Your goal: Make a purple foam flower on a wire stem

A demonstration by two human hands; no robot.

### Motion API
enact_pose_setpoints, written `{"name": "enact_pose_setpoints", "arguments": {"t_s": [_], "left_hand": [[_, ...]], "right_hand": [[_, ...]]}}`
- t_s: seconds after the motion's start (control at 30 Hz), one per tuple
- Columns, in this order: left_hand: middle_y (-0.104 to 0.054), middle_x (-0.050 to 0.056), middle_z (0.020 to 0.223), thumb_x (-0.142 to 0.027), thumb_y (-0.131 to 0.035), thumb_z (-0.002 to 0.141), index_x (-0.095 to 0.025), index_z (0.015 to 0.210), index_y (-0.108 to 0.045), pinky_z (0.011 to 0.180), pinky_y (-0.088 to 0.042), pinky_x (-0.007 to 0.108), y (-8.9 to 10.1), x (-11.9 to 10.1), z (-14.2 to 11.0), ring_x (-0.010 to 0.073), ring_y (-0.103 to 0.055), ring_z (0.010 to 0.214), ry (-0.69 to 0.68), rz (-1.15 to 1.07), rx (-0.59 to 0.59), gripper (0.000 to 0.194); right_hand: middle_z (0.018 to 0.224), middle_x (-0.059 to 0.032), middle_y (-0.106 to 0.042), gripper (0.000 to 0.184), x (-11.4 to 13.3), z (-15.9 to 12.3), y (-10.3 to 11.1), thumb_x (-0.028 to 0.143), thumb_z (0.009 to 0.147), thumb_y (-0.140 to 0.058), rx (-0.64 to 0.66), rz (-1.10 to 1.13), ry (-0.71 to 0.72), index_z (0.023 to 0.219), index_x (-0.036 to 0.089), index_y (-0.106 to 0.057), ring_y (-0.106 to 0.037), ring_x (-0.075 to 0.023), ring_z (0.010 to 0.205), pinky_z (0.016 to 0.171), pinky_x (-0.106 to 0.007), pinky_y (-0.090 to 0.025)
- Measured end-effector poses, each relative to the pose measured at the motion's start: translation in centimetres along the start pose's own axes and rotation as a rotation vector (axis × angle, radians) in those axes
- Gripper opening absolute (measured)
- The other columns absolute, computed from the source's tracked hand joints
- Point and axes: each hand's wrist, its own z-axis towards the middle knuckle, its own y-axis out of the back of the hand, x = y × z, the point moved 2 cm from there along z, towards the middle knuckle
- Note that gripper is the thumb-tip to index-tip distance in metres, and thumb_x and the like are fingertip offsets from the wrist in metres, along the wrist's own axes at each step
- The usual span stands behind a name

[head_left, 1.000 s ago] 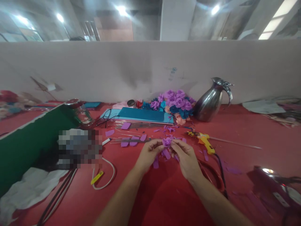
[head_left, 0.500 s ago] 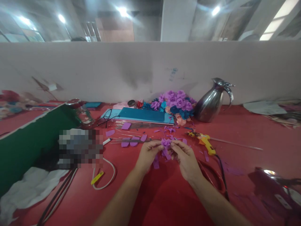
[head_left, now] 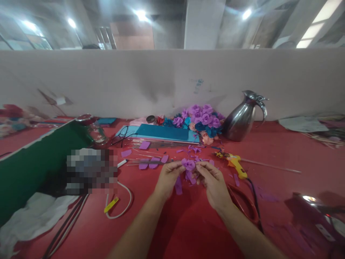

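Observation:
A small purple paper flower (head_left: 189,164) is held between my two hands, above the red table (head_left: 185,226). My left hand (head_left: 167,178) pinches its left edge between thumb and forefinger. On the other side, my right hand (head_left: 214,183) grips the flower's right edge with thumb and fingertips; its other fingers curl underneath, partly hidden. Below the flower lie purple paper strips (head_left: 178,186). Several cut purple petals (head_left: 154,162) lie to the left of my hands, beside a long dark tool (head_left: 164,162), perhaps scissors, whose handles I cannot see.
A yellow glue gun (head_left: 237,166) with a clear stick lies to the right. Behind are finished paper roses (head_left: 205,117), blue sheets (head_left: 164,132) and a steel jug (head_left: 239,118). Left stand a glass jar (head_left: 96,133) and a green panel (head_left: 35,158); a white cable (head_left: 130,198) loops nearby.
The flower has turned in my fingers, so its petals now spread wider and face me more. Both hands stay in nearly the same place.

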Motion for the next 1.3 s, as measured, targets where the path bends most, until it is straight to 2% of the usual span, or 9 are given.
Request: {"name": "enact_pose_setpoints", "arguments": {"t_s": [0.13,0.23,0.4,0.53,0.63,0.87,1.03,1.2,1.3], "left_hand": [[-0.074,0.006,0.084,-0.029,-0.073,0.070,-0.017,0.082,-0.077,0.083,-0.049,0.034,0.06,-0.02,-0.03,0.0203,-0.065,0.081,0.024,0.005,-0.044,0.017],[-0.074,0.006,0.085,-0.028,-0.073,0.069,-0.018,0.081,-0.078,0.083,-0.049,0.033,0.15,-0.05,-0.01,0.0206,-0.065,0.083,0.018,0.027,-0.044,0.017],[-0.072,0.007,0.089,-0.030,-0.071,0.073,-0.018,0.081,-0.078,0.080,-0.048,0.031,0.21,0.00,0.12,0.0197,-0.063,0.086,-0.022,0.118,0.013,0.016],[-0.070,0.007,0.081,-0.034,-0.070,0.074,-0.017,0.074,-0.077,0.072,-0.050,0.030,-0.02,-0.28,0.10,0.0194,-0.062,0.078,-0.037,0.198,0.069,0.019],[-0.070,0.006,0.077,-0.034,-0.071,0.073,-0.017,0.075,-0.076,0.072,-0.050,0.030,-0.10,-0.43,0.08,0.0194,-0.062,0.076,-0.022,0.222,0.085,0.018],[-0.071,0.006,0.073,-0.033,-0.075,0.068,-0.018,0.073,-0.076,0.069,-0.051,0.031,-0.01,-0.31,0.24,0.0211,-0.064,0.075,-0.007,0.234,0.011,0.016],[-0.072,0.006,0.077,-0.034,-0.075,0.068,-0.018,0.072,-0.077,0.073,-0.051,0.032,-0.13,-0.56,0.19,0.0219,-0.064,0.079,-0.008,0.219,0.024,0.017],[-0.073,0.008,0.080,-0.033,-0.078,0.065,-0.018,0.071,-0.077,0.073,-0.052,0.034,-0.20,-0.73,0.16,0.0244,-0.065,0.083,0.003,0.176,0.034,0.016],[-0.073,0.008,0.082,-0.031,-0.079,0.063,-0.019,0.071,-0.077,0.073,-0.053,0.033,-0.03,-0.70,0.17,0.0247,-0.065,0.084,-0.006,0.158,-0.007,0.014]], "right_hand": [[0.060,0.0012,-0.064,0.026,0.08,0.10,0.18,0.045,0.065,-0.076,-0.087,0.014,-0.015,0.067,0.020,-0.068,-0.050,-0.0103,0.050,0.047,-0.023,-0.035],[0.053,0.0012,-0.058,0.033,0.02,0.22,0.39,0.050,0.068,-0.072,-0.143,-0.011,-0.036,0.057,0.021,-0.063,-0.046,-0.0118,0.047,0.046,-0.025,-0.031],[0.063,0.0011,-0.061,0.028,0.15,0.11,0.08,0.049,0.071,-0.071,-0.032,-0.033,0.013,0.068,0.023,-0.065,-0.051,-0.0146,0.057,0.051,-0.026,-0.035],[0.059,0.0032,-0.057,0.025,0.17,0.08,-0.16,0.043,0.073,-0.072,0.026,-0.079,0.021,0.067,0.020,-0.063,-0.047,-0.0112,0.054,0.051,-0.024,-0.035],[0.058,0.0034,-0.056,0.025,0.18,0.13,-0.11,0.043,0.073,-0.071,0.026,-0.079,0.015,0.068,0.019,-0.064,-0.047,-0.0103,0.053,0.050,-0.023,-0.034],[0.056,0.0033,-0.057,0.026,0.09,0.20,-0.09,0.043,0.068,-0.074,0.005,-0.031,-0.029,0.066,0.019,-0.064,-0.048,-0.0104,0.052,0.050,-0.023,-0.034],[0.057,0.0030,-0.057,0.028,-0.07,0.24,0.06,0.046,0.065,-0.075,-0.017,0.015,-0.078,0.065,0.020,-0.065,-0.048,-0.0115,0.052,0.050,-0.024,-0.035],[0.057,0.0022,-0.057,0.029,0.17,0.24,-0.11,0.046,0.069,-0.074,0.062,-0.043,-0.035,0.064,0.019,-0.065,-0.045,-0.0111,0.053,0.051,-0.024,-0.034],[0.056,0.0022,-0.057,0.030,0.19,0.28,-0.14,0.048,0.068,-0.074,0.038,-0.011,-0.042,0.062,0.020,-0.065,-0.045,-0.0119,0.052,0.051,-0.025,-0.034]]}}
